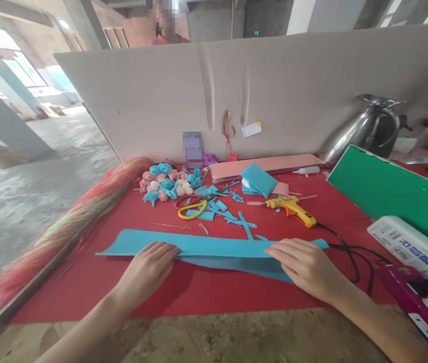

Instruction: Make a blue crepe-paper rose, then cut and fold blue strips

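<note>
My left hand is curled nearly closed, its fingers gripping the near edge of a folded blue sheet; I cannot see that thumb. My right hand grips the same fold farther along, fingers bent together over the top, palm turned down and its thumb likewise out of sight. The sheet lies crosswise on the red tabletop, set back from the front edge and running parallel to it, with a loose layer showing under the fold between my hands. Its left end reaches well past my left hand, while only a short end sticks out beyond my right.

Behind it, around the middle of the tabletop, I have red and yellow scissors among blue scraps. A yellow glue gun lies right of them. Toward the back left corner sits a pile of blue, pink and white crumpled pieces.
</note>
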Tool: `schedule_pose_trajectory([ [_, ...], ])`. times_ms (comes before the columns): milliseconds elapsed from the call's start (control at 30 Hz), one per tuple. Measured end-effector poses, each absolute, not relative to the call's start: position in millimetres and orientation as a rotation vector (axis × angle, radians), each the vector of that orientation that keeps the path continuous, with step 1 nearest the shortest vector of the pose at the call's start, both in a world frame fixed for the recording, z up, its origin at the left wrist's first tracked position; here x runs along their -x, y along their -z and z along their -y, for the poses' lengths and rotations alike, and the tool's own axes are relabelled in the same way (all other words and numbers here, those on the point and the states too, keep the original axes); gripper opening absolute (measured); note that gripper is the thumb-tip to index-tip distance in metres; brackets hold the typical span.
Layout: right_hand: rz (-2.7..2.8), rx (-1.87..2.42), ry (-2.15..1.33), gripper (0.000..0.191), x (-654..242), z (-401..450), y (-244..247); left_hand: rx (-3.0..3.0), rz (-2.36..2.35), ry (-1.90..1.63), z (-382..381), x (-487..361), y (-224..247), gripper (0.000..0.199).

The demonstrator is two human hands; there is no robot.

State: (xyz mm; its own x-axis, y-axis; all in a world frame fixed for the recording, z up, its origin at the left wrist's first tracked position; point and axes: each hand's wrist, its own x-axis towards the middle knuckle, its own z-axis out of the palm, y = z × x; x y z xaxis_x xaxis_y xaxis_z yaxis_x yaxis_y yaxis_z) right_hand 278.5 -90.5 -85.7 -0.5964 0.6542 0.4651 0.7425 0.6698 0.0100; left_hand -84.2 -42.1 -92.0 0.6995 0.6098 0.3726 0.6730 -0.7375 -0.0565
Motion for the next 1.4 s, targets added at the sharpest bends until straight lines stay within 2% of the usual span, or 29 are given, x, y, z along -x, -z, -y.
schedule_pose_trajectory([
  [133, 2.436, 1.113, 0.141, 0.038, -279, 111, 63, 2.834, 0.991, 0.601, 53, 97, 73, 0.025],
  [333, 2.389, 1.2, -0.069, 0.031, -280, 118, 56, 2.911, 1.038, 0.577, 66, 105, 60, 0.023],
  [533, 2.372, 1.427, -0.535, 0.029, -277, 107, 53, 2.932, 1.205, 0.383, 52, 137, 55, 0.024],
  [667, 2.291, 1.516, -0.787, 0.023, -266, 82, 74, 2.904, 1.326, 0.168, 25, 145, 60, 0.027],
  [867, 2.27, 1.514, -0.726, 0.023, -241, 61, 105, 3.094, 1.14, 0.38, 11, 97, 82, 0.027],
  [967, 2.225, 1.573, -0.611, 0.02, -240, 57, 107, 3.205, 1.067, 0.358, 18, 72, 96, 0.038],
  [1067, 2.124, 1.75, -0.449, 0.022, -247, 51, 110, 3.262, 1.003, 0.327, 25, 58, 105, 0.037],
  [1333, 2.103, 1.888, -0.401, 0.013, -250, 25, 123, 2.999, 1.205, 0.499, 13, 70, 106, 0.03],
  [1400, 2.102, 1.877, -0.416, 0.023, -242, 11, 125, 2.976, 1.255, 0.508, 5, 78, 105, 0.029],
])
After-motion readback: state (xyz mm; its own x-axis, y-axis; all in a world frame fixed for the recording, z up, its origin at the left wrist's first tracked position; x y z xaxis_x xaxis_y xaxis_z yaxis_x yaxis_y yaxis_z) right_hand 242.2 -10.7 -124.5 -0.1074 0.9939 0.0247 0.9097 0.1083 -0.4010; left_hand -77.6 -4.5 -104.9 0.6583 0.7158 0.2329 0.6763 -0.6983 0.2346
